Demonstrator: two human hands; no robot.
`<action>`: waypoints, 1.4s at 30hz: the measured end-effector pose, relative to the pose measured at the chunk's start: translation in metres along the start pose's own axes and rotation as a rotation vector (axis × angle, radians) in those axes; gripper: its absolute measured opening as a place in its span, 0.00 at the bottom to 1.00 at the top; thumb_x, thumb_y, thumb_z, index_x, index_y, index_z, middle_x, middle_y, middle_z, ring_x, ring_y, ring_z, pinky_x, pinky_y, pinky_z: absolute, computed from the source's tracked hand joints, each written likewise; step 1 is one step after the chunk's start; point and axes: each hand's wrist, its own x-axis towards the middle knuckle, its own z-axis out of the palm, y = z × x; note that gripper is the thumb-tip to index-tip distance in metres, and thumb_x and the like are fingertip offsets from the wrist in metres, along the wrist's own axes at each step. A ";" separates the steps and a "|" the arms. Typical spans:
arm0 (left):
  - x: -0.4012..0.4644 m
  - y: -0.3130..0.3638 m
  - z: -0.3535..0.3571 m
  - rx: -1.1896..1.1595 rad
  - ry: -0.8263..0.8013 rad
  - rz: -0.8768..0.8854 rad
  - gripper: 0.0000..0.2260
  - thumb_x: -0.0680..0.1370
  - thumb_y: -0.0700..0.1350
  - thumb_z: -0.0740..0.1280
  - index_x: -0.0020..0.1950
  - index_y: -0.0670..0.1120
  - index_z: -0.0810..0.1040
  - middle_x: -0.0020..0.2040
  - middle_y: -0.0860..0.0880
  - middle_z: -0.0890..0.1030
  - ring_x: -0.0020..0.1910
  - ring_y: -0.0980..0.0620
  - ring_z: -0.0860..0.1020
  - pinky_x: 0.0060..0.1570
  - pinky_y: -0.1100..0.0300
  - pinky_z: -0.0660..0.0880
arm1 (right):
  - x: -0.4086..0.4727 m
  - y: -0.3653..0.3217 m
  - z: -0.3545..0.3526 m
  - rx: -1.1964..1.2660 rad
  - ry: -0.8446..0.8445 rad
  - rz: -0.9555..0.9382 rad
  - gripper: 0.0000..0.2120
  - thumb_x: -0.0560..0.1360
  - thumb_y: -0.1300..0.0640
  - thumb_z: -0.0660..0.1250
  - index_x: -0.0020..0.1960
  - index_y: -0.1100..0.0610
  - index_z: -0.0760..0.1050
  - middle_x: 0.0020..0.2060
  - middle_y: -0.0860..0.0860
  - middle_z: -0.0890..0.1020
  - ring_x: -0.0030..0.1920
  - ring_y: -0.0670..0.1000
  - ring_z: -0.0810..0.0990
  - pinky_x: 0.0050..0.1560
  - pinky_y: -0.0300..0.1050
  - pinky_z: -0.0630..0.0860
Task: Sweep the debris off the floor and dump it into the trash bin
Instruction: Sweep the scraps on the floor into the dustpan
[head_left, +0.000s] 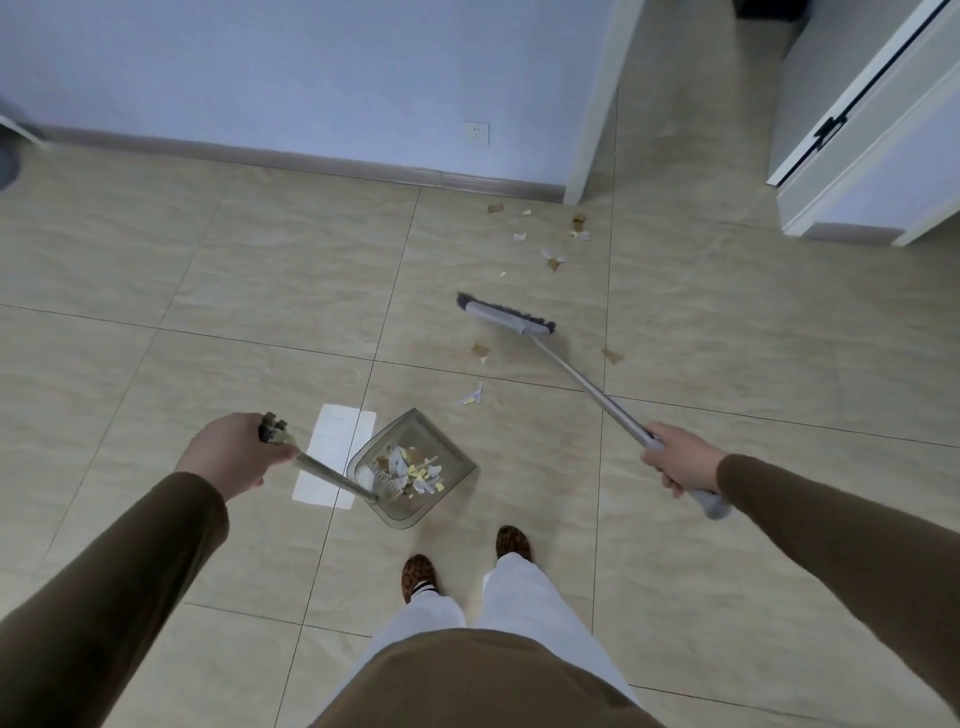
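Gripping tight on both sides: the left hand (234, 453) is curled around the top of the dustpan handle (332, 475), and the right hand (680, 460) is wrapped around the broom handle (587, 387) near its grey upper end, which pokes out behind the fist. From the left grip the handle slants down and to the right to the dustpan (415, 467), a clear grey scoop sitting on the tile floor (156, 291) just ahead of the feet. Inside it, a heap of scraps (415, 470), white, yellow and brown. From the right grip the shaft runs forward and to the left, out to the broom head (506, 314), bristles down on the tiles, well ahead of the dustpan. Loose debris (553, 254) lies scattered beyond the broom head toward the wall, with a few brown and white bits nearer, between broom head and dustpan. A pale rectangle of light (335, 457) shows on the floor right under the left handle. The trash bin is not clearly in view.
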 end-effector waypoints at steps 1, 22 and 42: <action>0.003 0.006 0.001 0.000 -0.001 0.006 0.08 0.77 0.48 0.73 0.45 0.44 0.81 0.38 0.44 0.83 0.35 0.46 0.83 0.43 0.47 0.83 | 0.009 -0.015 0.006 0.026 0.004 -0.006 0.12 0.80 0.61 0.60 0.63 0.56 0.68 0.40 0.57 0.74 0.31 0.52 0.73 0.27 0.44 0.73; 0.035 0.038 0.019 -0.010 -0.015 -0.021 0.09 0.75 0.48 0.73 0.44 0.42 0.81 0.38 0.44 0.85 0.37 0.47 0.85 0.47 0.48 0.84 | -0.052 -0.066 0.080 0.115 -0.371 0.099 0.20 0.81 0.60 0.58 0.72 0.50 0.68 0.34 0.52 0.74 0.25 0.45 0.69 0.23 0.39 0.69; 0.023 0.022 0.028 -0.055 -0.017 -0.047 0.08 0.76 0.47 0.72 0.45 0.42 0.80 0.40 0.44 0.84 0.38 0.47 0.84 0.47 0.48 0.84 | -0.075 -0.082 0.119 0.205 -0.380 0.094 0.14 0.82 0.59 0.57 0.67 0.53 0.69 0.33 0.53 0.72 0.25 0.46 0.69 0.23 0.39 0.69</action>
